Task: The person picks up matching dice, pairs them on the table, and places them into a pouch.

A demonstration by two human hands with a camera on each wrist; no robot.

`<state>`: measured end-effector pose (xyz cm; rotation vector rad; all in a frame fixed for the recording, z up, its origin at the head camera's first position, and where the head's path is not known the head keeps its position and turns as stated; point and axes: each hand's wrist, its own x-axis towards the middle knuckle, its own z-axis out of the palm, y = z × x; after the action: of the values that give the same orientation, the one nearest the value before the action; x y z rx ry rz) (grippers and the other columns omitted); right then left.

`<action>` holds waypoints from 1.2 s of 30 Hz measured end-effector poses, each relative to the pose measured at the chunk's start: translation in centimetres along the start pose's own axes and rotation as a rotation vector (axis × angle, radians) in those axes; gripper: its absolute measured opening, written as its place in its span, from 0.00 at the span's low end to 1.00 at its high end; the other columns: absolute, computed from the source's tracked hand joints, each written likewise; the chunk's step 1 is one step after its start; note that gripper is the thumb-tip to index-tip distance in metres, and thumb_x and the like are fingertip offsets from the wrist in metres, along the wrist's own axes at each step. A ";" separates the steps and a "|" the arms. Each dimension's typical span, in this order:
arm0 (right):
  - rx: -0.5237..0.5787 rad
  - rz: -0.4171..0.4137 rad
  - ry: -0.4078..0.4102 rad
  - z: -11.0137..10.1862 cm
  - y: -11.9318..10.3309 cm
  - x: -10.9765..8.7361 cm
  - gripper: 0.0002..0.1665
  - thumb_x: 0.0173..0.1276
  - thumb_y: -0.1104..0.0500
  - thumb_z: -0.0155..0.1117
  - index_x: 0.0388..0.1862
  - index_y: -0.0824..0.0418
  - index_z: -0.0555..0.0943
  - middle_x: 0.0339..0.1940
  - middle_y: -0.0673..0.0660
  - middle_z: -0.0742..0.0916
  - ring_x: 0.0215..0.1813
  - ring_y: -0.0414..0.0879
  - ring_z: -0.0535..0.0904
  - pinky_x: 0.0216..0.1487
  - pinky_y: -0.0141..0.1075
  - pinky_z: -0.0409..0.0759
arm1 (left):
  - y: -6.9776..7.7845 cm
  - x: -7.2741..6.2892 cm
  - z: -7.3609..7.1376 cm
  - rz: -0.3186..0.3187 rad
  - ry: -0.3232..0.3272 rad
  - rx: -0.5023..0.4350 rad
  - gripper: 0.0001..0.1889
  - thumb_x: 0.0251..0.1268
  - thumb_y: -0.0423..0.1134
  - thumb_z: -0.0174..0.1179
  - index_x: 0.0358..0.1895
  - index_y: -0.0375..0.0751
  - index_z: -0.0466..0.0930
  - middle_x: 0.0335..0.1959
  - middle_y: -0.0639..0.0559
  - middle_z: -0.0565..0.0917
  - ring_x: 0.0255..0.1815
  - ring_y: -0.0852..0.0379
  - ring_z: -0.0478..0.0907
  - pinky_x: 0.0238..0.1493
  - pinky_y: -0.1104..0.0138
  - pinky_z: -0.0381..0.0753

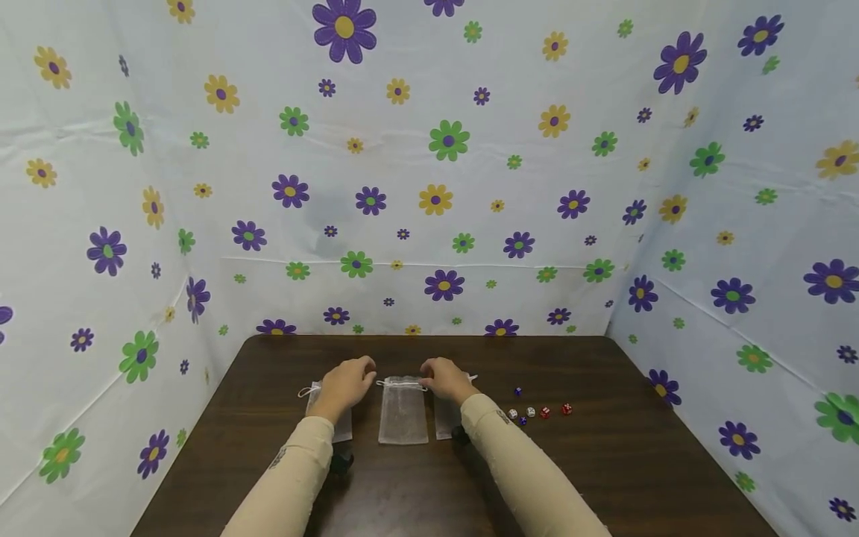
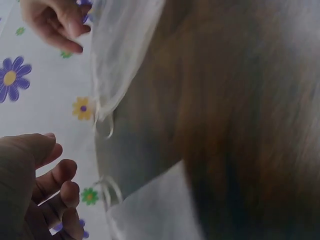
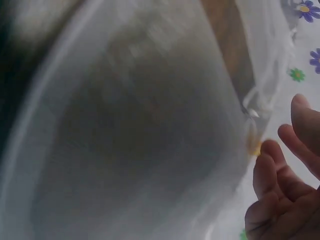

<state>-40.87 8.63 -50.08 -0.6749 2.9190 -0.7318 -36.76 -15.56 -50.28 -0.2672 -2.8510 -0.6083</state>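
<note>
Head view recorded both hands resting over the far ends of three sheer white drawstring pouches laid flat on a dark brown tabletop. Middle pouch served as landmark. Left hand lay just left of its drawn top, over the top of the left pouch; right hand lay just right of that top, over the right pouch (mostly hidden by the forearm). Neither hand visibly gripped anything.

Left wrist view showed the left hand's fingers loosely curled and holding nothing, close beside the drawstring loops of the left pouch, with the middle pouch above in that frame and the other hand beyond it. Right wrist view (heavily blurred) showed sheer fabric of a pouch filling the frame and the right hand's fingers relaxed, slightly bent, apart from the cloth.

Right of the middle pouch, beyond the right forearm, a small scatter of dice sat on the tabletop: red, white and blue ones. Flower-print sheeting enclosed the tabletop on three sides.
</note>
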 end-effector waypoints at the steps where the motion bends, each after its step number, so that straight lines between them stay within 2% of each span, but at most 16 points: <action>1: -0.004 -0.005 0.006 0.3 0.0 0.0 0.17 0.71 0.56 0.69 0.54 0.64 0.83 0.45 0.58 0.85 0.46 0.51 0.81 0.48 0.46 0.81 | 0.2 -0.1 0.4 0.003 -0.009 -0.008 0.11 0.73 0.42 0.63 0.53 0.45 0.83 0.34 0.52 0.84 0.29 0.57 0.78 0.30 0.56 0.79; 4: -0.016 -0.007 0.024 1.1 0.0 0.2 0.20 0.69 0.55 0.71 0.55 0.65 0.83 0.47 0.61 0.83 0.50 0.55 0.80 0.53 0.49 0.79 | 0.6 -0.1 1.1 0.015 -0.026 -0.016 0.13 0.73 0.42 0.63 0.56 0.44 0.82 0.36 0.51 0.84 0.29 0.56 0.78 0.28 0.57 0.77; 8: -0.069 0.006 0.032 1.5 -0.3 0.2 0.24 0.67 0.52 0.74 0.57 0.63 0.83 0.48 0.61 0.81 0.52 0.57 0.79 0.54 0.51 0.79 | 1.1 -0.2 1.8 0.026 -0.039 0.003 0.15 0.73 0.43 0.62 0.58 0.45 0.81 0.44 0.48 0.86 0.34 0.52 0.81 0.30 0.55 0.79; 11: -0.118 0.010 0.040 1.8 -0.3 0.1 0.22 0.65 0.51 0.76 0.52 0.61 0.85 0.44 0.58 0.81 0.50 0.55 0.79 0.51 0.49 0.80 | 1.5 -0.2 2.1 0.035 -0.047 0.006 0.16 0.73 0.45 0.62 0.59 0.45 0.80 0.49 0.46 0.86 0.39 0.48 0.84 0.34 0.52 0.81; 16: -0.128 0.003 0.057 2.3 -0.3 -0.1 0.16 0.64 0.52 0.77 0.43 0.59 0.84 0.38 0.52 0.77 0.43 0.49 0.76 0.45 0.44 0.78 | 1.7 -0.4 2.3 0.037 -0.070 0.001 0.18 0.73 0.46 0.62 0.61 0.45 0.79 0.50 0.45 0.86 0.43 0.46 0.84 0.37 0.51 0.82; 22: -0.091 -0.043 0.073 2.4 -0.6 0.0 0.08 0.67 0.58 0.74 0.38 0.56 0.82 0.35 0.50 0.79 0.38 0.44 0.76 0.41 0.40 0.77 | 1.4 -0.4 2.7 0.032 -0.071 0.016 0.21 0.73 0.48 0.62 0.64 0.48 0.77 0.45 0.49 0.84 0.38 0.52 0.82 0.37 0.52 0.81; 26: -0.014 -0.068 0.080 2.2 -0.5 0.0 0.03 0.69 0.62 0.70 0.38 0.58 0.82 0.33 0.49 0.80 0.34 0.41 0.75 0.37 0.37 0.77 | 1.2 -0.4 2.7 0.049 -0.072 0.014 0.22 0.71 0.48 0.64 0.65 0.49 0.76 0.42 0.51 0.83 0.37 0.53 0.81 0.37 0.53 0.80; 29: 0.063 -0.104 0.102 2.1 -0.4 0.2 0.01 0.72 0.64 0.66 0.39 0.59 0.83 0.33 0.49 0.82 0.33 0.40 0.75 0.37 0.36 0.77 | 1.0 -0.4 2.4 0.066 -0.074 -0.003 0.23 0.70 0.47 0.66 0.64 0.49 0.77 0.45 0.51 0.83 0.41 0.52 0.82 0.38 0.52 0.81; 32: 0.122 -0.139 0.129 1.7 -0.5 0.4 0.02 0.74 0.65 0.64 0.41 0.60 0.82 0.34 0.50 0.83 0.34 0.40 0.76 0.38 0.35 0.77 | 0.9 -0.1 1.9 0.103 -0.065 -0.062 0.22 0.68 0.45 0.68 0.63 0.48 0.78 0.49 0.49 0.83 0.47 0.49 0.83 0.41 0.50 0.82; 36: 0.141 -0.152 0.147 0.4 -1.3 0.3 0.02 0.77 0.63 0.60 0.43 0.60 0.80 0.35 0.50 0.82 0.34 0.41 0.76 0.38 0.36 0.77 | 0.8 0.6 1.2 0.165 -0.052 -0.159 0.19 0.66 0.42 0.69 0.58 0.46 0.79 0.54 0.46 0.80 0.56 0.45 0.79 0.52 0.49 0.80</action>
<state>-40.61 7.30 -49.85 -0.8700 2.9316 -1.0348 -37.39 -14.27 -50.86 -0.5462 -2.7953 -0.8053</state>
